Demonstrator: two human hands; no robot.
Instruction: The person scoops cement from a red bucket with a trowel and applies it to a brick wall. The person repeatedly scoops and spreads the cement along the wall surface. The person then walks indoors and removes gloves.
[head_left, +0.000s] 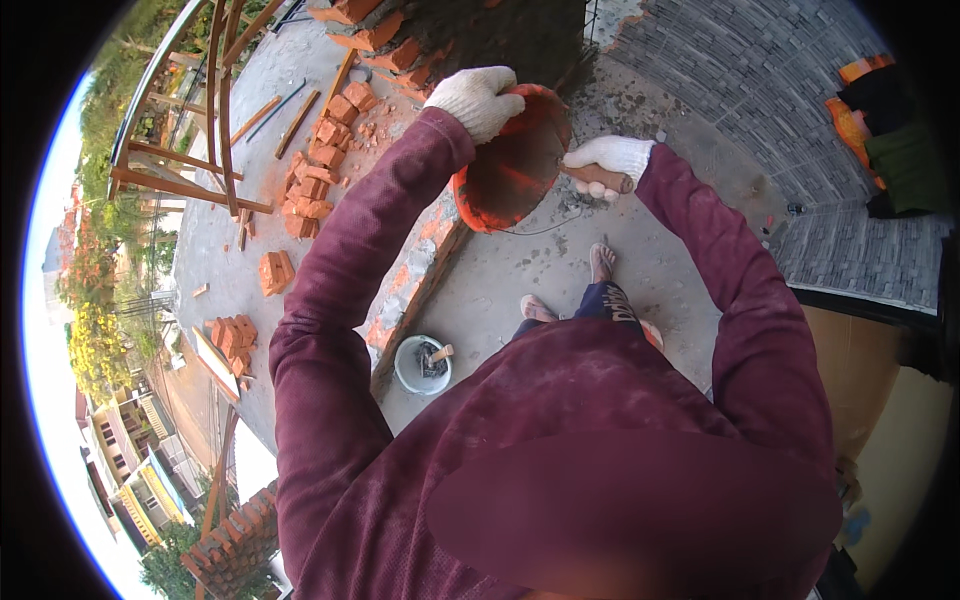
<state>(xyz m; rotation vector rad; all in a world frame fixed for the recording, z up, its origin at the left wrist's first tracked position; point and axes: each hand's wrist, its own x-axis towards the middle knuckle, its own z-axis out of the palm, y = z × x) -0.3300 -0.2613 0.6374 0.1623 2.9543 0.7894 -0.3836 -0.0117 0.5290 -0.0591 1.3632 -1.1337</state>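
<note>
My left hand [474, 102], in a white knit glove, is closed on the upper rim of an orange bucket [484, 212]. The bucket is tilted, so its grey, mortar-smeared inside faces me. A wooden handle [606, 180], apparently a trowel's, lies in my gloved right hand [618, 155], with the fingers wrapped round it. Its blade, at the bucket's right side, cannot be made out clearly. Just beyond the bucket rises a brick wall part [400, 55] beside a dark patch of wet mortar [490, 45].
Loose orange bricks [325, 155] lie in a row at the left, near wooden strips [297, 125]. A low brick ledge [425, 265] runs beside my feet. On the floor stands a white bucket [408, 372] with a wooden-handled tool in it. A grey tiled wall [760, 75] bounds the right.
</note>
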